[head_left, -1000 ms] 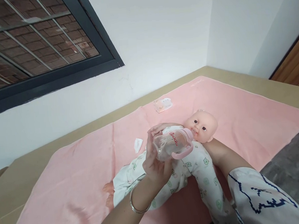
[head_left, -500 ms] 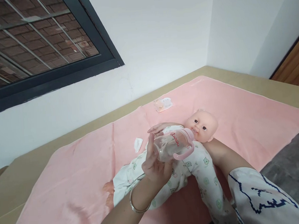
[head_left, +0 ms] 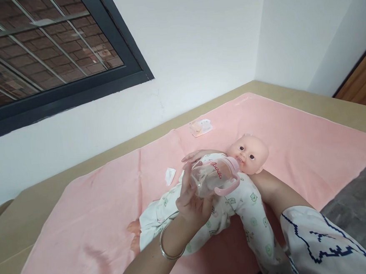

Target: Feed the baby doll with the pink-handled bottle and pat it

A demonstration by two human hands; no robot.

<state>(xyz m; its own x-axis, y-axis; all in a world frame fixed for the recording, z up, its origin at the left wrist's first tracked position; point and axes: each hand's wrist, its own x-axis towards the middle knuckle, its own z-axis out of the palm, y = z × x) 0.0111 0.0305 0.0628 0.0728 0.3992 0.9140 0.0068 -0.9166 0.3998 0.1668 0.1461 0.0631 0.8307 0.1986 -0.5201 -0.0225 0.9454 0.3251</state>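
Head view: left hand (head_left: 193, 199) curling round bottle (head_left: 209, 180), top pointing at mouth of doll (head_left: 225, 213); steady tilt likely helping. Right hand (head_left: 194, 155) partly hidden, cannot tell if gripping.

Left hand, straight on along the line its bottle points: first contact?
Likely the doll's head, at the mouth. The bottle in the left hand has its pink top right by the lips; depth leaves actual touch unclear.

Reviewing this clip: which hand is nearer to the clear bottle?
Left. The left hand holds the bottle around its base end; the right hand is just beyond it, at the far side of the doll.
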